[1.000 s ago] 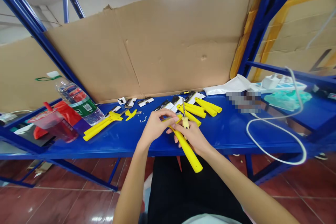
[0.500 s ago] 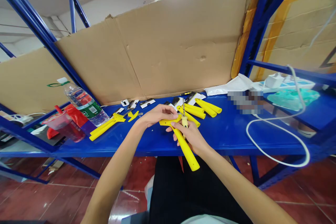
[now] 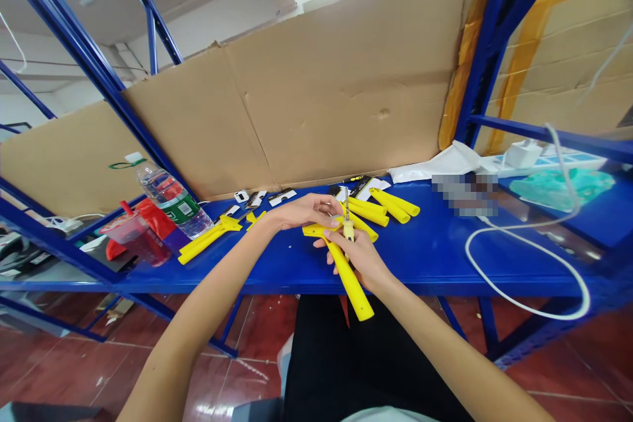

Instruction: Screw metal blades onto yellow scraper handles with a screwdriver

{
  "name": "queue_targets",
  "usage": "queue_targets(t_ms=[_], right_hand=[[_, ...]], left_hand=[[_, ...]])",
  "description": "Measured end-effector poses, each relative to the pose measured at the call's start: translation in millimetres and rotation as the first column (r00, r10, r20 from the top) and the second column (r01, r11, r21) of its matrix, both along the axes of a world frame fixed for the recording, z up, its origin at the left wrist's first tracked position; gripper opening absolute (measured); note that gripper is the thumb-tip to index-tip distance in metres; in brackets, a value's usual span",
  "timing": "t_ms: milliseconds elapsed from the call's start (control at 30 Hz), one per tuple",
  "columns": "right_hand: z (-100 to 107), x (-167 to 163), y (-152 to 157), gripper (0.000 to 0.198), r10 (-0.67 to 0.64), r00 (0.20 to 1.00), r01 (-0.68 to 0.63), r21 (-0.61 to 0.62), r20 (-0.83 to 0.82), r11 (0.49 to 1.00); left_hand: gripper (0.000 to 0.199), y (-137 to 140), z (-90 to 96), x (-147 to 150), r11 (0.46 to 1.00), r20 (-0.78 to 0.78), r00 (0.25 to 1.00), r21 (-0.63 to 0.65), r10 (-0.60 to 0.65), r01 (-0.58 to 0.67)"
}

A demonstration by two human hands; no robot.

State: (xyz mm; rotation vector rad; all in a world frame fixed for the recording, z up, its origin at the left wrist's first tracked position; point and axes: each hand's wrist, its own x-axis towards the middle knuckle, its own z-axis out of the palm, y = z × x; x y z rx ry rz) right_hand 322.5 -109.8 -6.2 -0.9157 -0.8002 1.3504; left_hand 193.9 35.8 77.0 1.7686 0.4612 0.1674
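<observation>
My right hand [image 3: 363, 252] is closed round a yellow T-shaped plastic handle [image 3: 350, 287], its wide head up and its long grip slanting down toward my lap. The same hand also holds a screwdriver [image 3: 349, 231], shaft pointing up. My left hand [image 3: 309, 211] is over the head of the handle, close to the screwdriver shaft, with thumb and fingers pinched together. What lies between those fingertips is too small to make out. Just behind my hands, several yellow handles [image 3: 395, 204] lie on the blue table. More yellow T-shaped pieces [image 3: 210, 237] lie to the left.
The blue metal table [image 3: 425, 257] has a cardboard wall [image 3: 346, 92] behind it. At left stand a water bottle [image 3: 173, 201] and a red cup [image 3: 148, 244]. Black-and-white cards [image 3: 281, 196] lie along the back. A white cable [image 3: 524, 227] loops over the right front edge.
My left hand's fingers have lifted and curled near the screwdriver shaft, with the wrist shifted slightly. My right hand keeps its hold on the handle and screwdriver. The view has turned slightly left.
</observation>
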Motion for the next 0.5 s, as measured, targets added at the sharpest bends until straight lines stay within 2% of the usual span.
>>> queue_targets(t_ms=[167,267,400,467,500], right_hand=[[1.1,-0.5,-0.4,0.014,-0.001,1.0,0.001,-0.017,0.028,1.0],[1.9,-0.5,-0.8,0.012,-0.03,0.999,0.031,-0.023,0.013,0.999],[2.5,-0.3,-1.6,0.014,-0.074,0.997,0.074,-0.035,0.004,0.997],[2.4,-0.2,-1.7,0.013,-0.094,0.995,0.093,-0.05,-0.013,0.994],[2.2,-0.2,-1.6,0.013,-0.098,0.995,0.097,-0.053,-0.02,0.994]], left_hand=[[0.044,11.2,4.1,4.9,0.997,-0.065,0.995,-0.03,-0.072,0.07],[0.05,11.5,4.6,3.8,0.999,-0.054,0.998,-0.009,-0.044,0.043],[0.054,-1.2,-3.2,-15.8,0.988,0.11,0.982,0.025,0.151,-0.154],[0.051,-10.6,-13.6,-35.5,0.943,0.23,0.925,0.067,0.302,-0.325],[0.047,-15.6,-20.4,-47.1,0.896,0.285,0.879,0.116,0.383,-0.428]])
